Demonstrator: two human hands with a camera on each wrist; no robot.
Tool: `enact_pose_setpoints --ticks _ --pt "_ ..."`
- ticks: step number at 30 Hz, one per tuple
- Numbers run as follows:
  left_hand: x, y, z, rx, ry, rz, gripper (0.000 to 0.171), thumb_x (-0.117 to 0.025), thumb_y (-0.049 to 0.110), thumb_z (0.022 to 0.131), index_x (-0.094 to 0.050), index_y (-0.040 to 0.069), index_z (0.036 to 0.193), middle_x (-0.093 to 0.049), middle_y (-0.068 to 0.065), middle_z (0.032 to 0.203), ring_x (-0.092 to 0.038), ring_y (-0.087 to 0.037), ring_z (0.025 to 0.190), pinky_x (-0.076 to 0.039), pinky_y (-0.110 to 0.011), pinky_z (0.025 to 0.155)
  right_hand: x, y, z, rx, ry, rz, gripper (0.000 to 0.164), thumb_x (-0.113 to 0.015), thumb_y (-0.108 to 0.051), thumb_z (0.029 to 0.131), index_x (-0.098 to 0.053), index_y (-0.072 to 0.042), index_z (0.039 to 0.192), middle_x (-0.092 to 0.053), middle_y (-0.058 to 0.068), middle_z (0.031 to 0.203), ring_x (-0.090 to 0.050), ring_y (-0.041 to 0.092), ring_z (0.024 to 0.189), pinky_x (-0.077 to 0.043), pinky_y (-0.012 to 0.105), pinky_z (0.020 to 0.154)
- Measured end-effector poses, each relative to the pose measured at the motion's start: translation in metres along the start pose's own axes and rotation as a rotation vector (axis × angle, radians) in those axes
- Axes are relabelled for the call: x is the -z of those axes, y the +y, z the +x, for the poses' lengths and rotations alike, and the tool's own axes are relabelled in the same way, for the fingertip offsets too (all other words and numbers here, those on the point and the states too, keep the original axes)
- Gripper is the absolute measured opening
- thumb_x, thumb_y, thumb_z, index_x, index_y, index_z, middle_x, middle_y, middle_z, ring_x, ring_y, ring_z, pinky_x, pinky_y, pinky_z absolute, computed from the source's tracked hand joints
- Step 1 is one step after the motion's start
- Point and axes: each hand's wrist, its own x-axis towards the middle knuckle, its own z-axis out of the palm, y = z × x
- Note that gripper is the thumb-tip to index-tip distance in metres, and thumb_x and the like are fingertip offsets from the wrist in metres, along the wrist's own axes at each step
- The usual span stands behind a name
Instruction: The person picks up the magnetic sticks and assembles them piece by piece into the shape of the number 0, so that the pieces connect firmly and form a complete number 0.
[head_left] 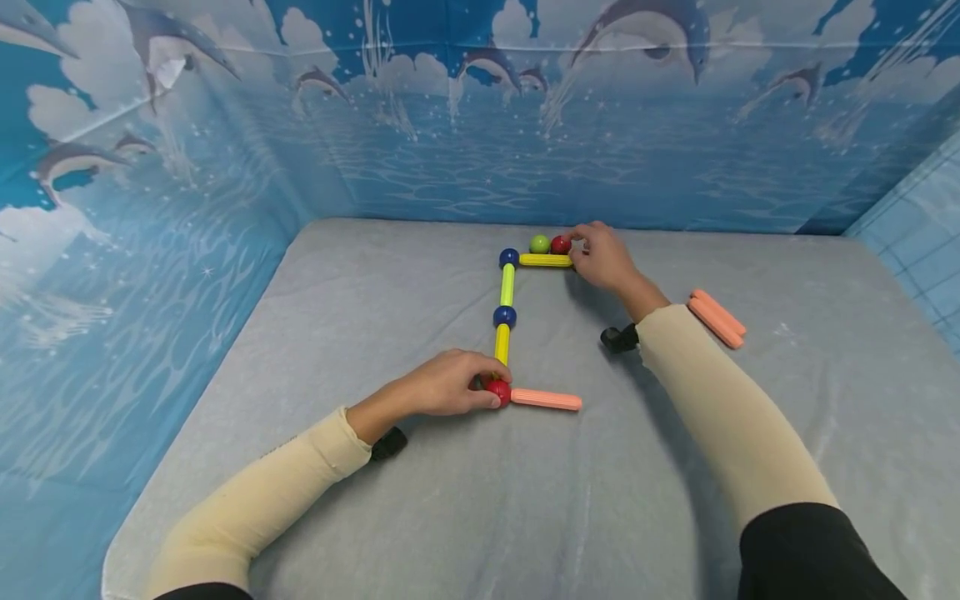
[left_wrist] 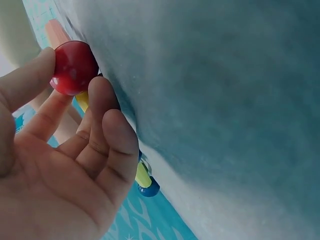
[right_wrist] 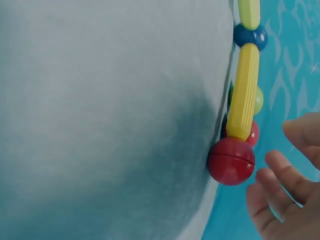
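My left hand (head_left: 453, 383) pinches a red ball (left_wrist: 75, 67) between thumb and fingers at the near corner of a chain of ribbed rods and balls. From that ball a salmon rod (head_left: 547, 400) points right, and a yellow rod (head_left: 502, 343) leads away to a blue ball (head_left: 505, 317). Beyond it come a lime rod (head_left: 507, 285), a second blue ball (head_left: 509, 257) and another yellow rod (right_wrist: 243, 92) ending in a red ball (right_wrist: 231, 161). Beside this end ball is my right hand (head_left: 600, 257), its fingers spread apart and loosely bent, with a gap to the ball in the right wrist view.
A loose green ball (head_left: 539, 243) and a red ball (head_left: 560, 244) sit behind the far yellow rod. Two salmon rods (head_left: 717, 318) lie side by side at the right. The grey cloth surface (head_left: 420, 300) meets a blue dolphin-print curtain (head_left: 465, 158) at the back and left.
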Motion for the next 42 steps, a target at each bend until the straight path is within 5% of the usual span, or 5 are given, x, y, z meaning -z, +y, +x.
enact_pose_setpoints --ticks 5,17,27,36,42 --pt "0.0 -0.002 0.001 0.009 -0.001 -0.008 0.026 -0.072 0.023 0.092 -0.07 0.02 0.118 -0.068 0.005 0.101 -0.056 -0.011 0.088 -0.047 -0.025 0.078 0.002 0.001 0.016 -0.053 -0.063 -0.077 0.045 -0.038 -0.009 0.101 -0.05 -0.01 0.145 -0.035 0.025 0.155 -0.026 0.049 0.143 -0.024 0.063 0.116" --pt "0.003 -0.003 0.002 0.028 -0.004 -0.02 0.026 -0.072 0.024 0.091 -0.07 0.021 0.117 -0.067 0.004 0.098 -0.056 -0.012 0.087 -0.046 -0.024 0.075 -0.003 0.001 0.033 -0.222 -0.112 0.033 0.05 -0.044 -0.024 0.105 -0.038 -0.015 0.154 -0.038 0.02 0.157 -0.035 0.041 0.144 -0.033 0.056 0.116" --pt "0.001 -0.001 0.001 0.048 -0.009 -0.034 0.027 -0.072 0.024 0.092 -0.069 0.022 0.119 -0.067 0.004 0.099 -0.056 -0.013 0.088 -0.046 -0.026 0.077 -0.004 -0.002 0.037 -0.346 -0.175 0.011 0.059 -0.049 -0.035 0.103 -0.035 -0.012 0.155 -0.04 0.022 0.154 -0.037 0.041 0.14 -0.041 0.05 0.112" --pt "0.003 0.0 0.002 0.035 -0.022 -0.035 0.026 -0.072 0.024 0.092 -0.069 0.021 0.118 -0.066 0.004 0.097 -0.055 -0.013 0.087 -0.046 -0.026 0.076 -0.002 0.004 0.032 -0.377 -0.069 0.085 0.053 -0.055 -0.032 0.101 -0.046 -0.005 0.146 -0.045 0.022 0.148 -0.041 0.04 0.134 -0.046 0.05 0.107" --pt "0.006 -0.001 0.0 0.035 -0.027 -0.031 0.027 -0.072 0.024 0.092 -0.069 0.02 0.119 -0.067 0.004 0.099 -0.055 -0.013 0.089 -0.046 -0.026 0.078 0.012 -0.001 0.024 -0.293 0.057 0.1 0.05 -0.058 -0.031 0.1 -0.051 -0.002 0.14 -0.049 0.021 0.143 -0.036 0.039 0.138 -0.043 0.053 0.108"
